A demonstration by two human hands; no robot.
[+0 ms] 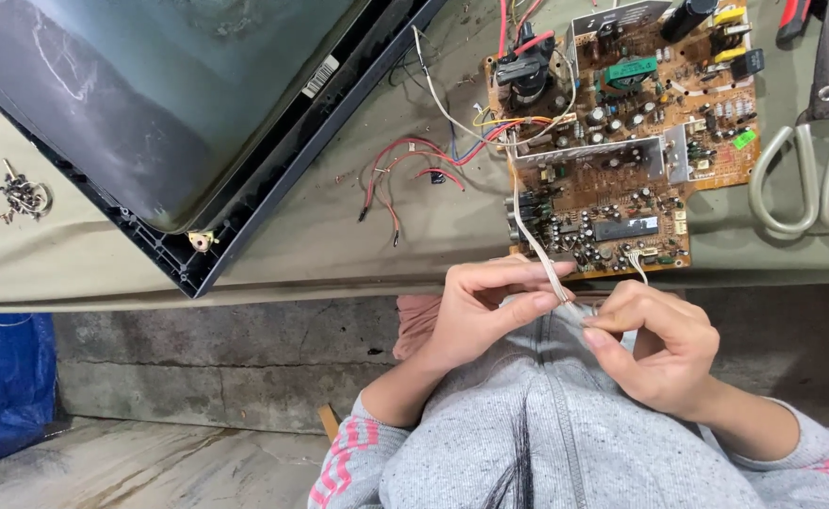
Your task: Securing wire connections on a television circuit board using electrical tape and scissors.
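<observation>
My left hand (485,309) and my right hand (655,344) meet in front of my chest, both pinching the end of a flat white ribbon cable (534,243). The cable runs up from my fingers to a brown circuit board (622,141) lying on the bench, crowded with capacitors, a black transformer and metal shields. A second thin white lead (637,267) drops from the board's near edge toward my right hand. Red, blue and yellow wires (414,160) trail off the board's left side.
A picture tube in its dark front frame (188,123) lies face down at the left. A small heap of screws (24,196) sits near the left edge. Grey-handled scissors (810,141) lie at the right. A blue bag (0,377) stands on the concrete floor.
</observation>
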